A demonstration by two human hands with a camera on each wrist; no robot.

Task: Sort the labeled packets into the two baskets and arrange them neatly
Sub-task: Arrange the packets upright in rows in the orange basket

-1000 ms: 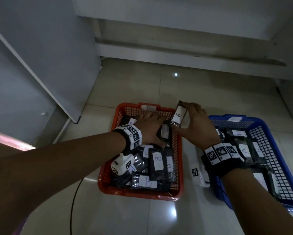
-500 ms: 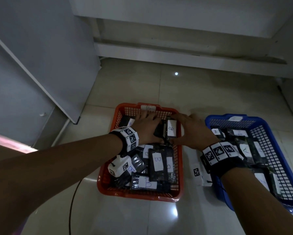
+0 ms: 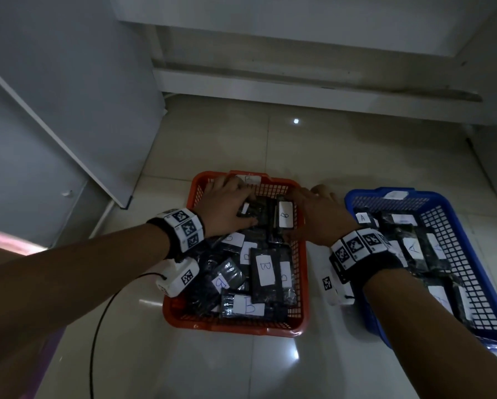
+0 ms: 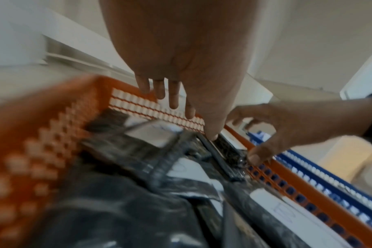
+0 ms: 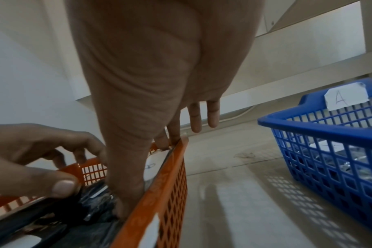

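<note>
Both hands work at the red basket's (image 3: 235, 326) twelve o'clock end: left hand (image 3: 227, 208) presses flat on packets, right hand (image 3: 318, 218) pinches a B packet (image 3: 284, 216) against its three o'clock wall. Blue basket (image 3: 471, 272) holds A packets.

A black cable (image 3: 93, 335) lies on the glossy tiled floor (image 3: 342, 156).

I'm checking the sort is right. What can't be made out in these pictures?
- Head view: packets under the left hand in the orange plastic basket; labels hidden.
- Head view: blue plastic basket near corner, covered by the right forearm.
- Left wrist view: near packets blurred.
</note>
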